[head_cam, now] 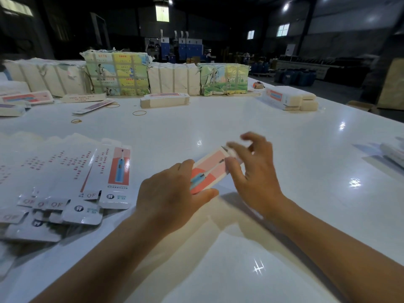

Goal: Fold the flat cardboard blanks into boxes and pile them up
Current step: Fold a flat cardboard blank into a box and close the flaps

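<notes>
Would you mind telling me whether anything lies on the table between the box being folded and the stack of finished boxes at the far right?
Nothing visible does: the box and stack are separated only by bare white table.

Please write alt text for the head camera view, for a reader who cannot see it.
Two hands fold a pink box over a white table: the left hand grips its near end, the right hand works its far end. Flat blanks lie fanned at the left.
</notes>
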Motion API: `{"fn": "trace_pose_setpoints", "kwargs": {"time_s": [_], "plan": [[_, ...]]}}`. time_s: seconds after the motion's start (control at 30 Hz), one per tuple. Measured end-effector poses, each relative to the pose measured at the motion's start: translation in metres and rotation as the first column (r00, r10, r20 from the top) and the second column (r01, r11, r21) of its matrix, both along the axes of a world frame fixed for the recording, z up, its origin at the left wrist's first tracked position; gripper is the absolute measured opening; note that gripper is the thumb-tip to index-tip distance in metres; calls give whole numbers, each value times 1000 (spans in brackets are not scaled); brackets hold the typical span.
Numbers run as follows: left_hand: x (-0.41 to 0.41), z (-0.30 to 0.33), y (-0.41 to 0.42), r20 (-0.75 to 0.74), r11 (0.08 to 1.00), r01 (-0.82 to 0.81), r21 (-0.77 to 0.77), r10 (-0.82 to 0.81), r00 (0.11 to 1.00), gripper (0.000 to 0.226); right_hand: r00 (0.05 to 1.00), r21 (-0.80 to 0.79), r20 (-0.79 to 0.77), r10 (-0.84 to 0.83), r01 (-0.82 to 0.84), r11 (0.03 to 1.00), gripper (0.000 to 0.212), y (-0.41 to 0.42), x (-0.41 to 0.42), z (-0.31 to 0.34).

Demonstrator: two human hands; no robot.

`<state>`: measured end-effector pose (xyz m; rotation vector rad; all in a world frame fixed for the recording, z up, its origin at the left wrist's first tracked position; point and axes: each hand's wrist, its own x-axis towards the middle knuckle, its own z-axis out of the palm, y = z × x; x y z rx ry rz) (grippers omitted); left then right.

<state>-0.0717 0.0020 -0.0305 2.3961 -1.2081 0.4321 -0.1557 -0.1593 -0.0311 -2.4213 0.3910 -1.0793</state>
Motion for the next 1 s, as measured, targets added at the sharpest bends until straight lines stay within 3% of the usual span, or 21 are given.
{"fn": "trace_pose_setpoints", "kwargs": {"time_s": [0.03, 0.07, 0.1, 0.13, 0.17, 0.2, 0.23, 0.27, 0.3, 0.33, 0.4, 0.43, 0.47, 0.53, 0.6, 0.67, 0.73, 0.8, 0.87, 1.0], "plan": [[-1, 1, 0, -19, 1000, 1, -30, -2, 1000, 85, 1000, 63, 18, -21, 20, 998, 53, -1, 0, 3], [-2, 2, 1, -32, 999, 4, -50, -6, 999, 86, 999, 225, 32, -2, -5, 974, 65, -1, 1, 6], [-3, 3, 1, -45, 998, 12, -62, -15, 999, 87, 997, 457, 64, 46, -71, 887, 73, -1, 2, 9], [-5, 4, 1, -58, 998, 22, -66, -26, 998, 87, 980, 701, 155, 124, -197, 685, 73, 0, 2, 11], [-6, 4, 0, -63, 998, 33, -61, -36, 997, 86, 937, 857, 277, 214, -342, 385, 66, 0, 3, 12], [-8, 4, -1, -57, 998, 44, -52, -47, 997, 85, 883, 898, 393, 256, -428, 100, 55, 0, 3, 12], [-9, 4, -1, -45, 997, 55, -46, -57, 997, 85, 848, 887, 453, 275, -459, -45, 44, -1, 4, 10], [-10, 4, -2, -32, 997, 64, -46, -66, 997, 85, 828, 875, 479, 293, -479, -77, 34, -1, 4, 9], [-10, 4, -2, -26, 996, 71, -50, -72, 997, 85, 826, 869, 477, 299, -494, -22, 24, -1, 5, 8], [-11, 4, -1, -27, 996, 74, -56, -76, 997, 87, 835, 857, 463, 299, -508, 92, 11, -1, 5, 6], [-12, 6, 0, -38, 995, 78, -69, -81, 996, 90, 876, 722, 363, 316, -479, 498, 21, 2, 3, 4], [-12, 6, 0, -31, 995, 80, -68, -82, 996, 92, 913, 574, 276, 301, -408, 710, 26, 2, 2, 1], [-12, 6, 0, -14, 995, 83, -56, -84, 996, 91, 944, 398, 198, 265, -324, 858, 28, 3, -1, 0], [-11, 4, 0, 16, 995, 94, -19, -94, 995, 83, 977, 103, 74, 199, -206, 973, 33, 4, -3, -3], [-11, 3, 0, 13, 997, 83, 4, -83, 996, 72, 988, -58, -48, 146, -149, 987, 42, 4, -4, -2], [-11, 1, -1, 41, 999, 35, 3, -36, 999, 63, 981, -52, -84, 177, -182, 982, 51, 9, -5, -2], [-12, 2, -3, 101, 1000, -19, -20, 21, 995, 59, 949, 248, 53, 311, -315, 916, 48, 17, -6, 1], [-13, 5, -4, 133, 998, -56, -42, 62, 989, 71, 901, 536, 229, 369, -433, 725, 36, 20, -4, 4], [-13, 6, -4, 172, 995, -29, -98, 46, 984, 79, 882, 606, 274, 383, -468, 643, 29, 20, -2, 7], [-11, 7, -2, 241, 988, 7, -153, 31, 970, 73, 846, 642, 351, 401, -529, 554, 32, 19, -7, 9]]}}
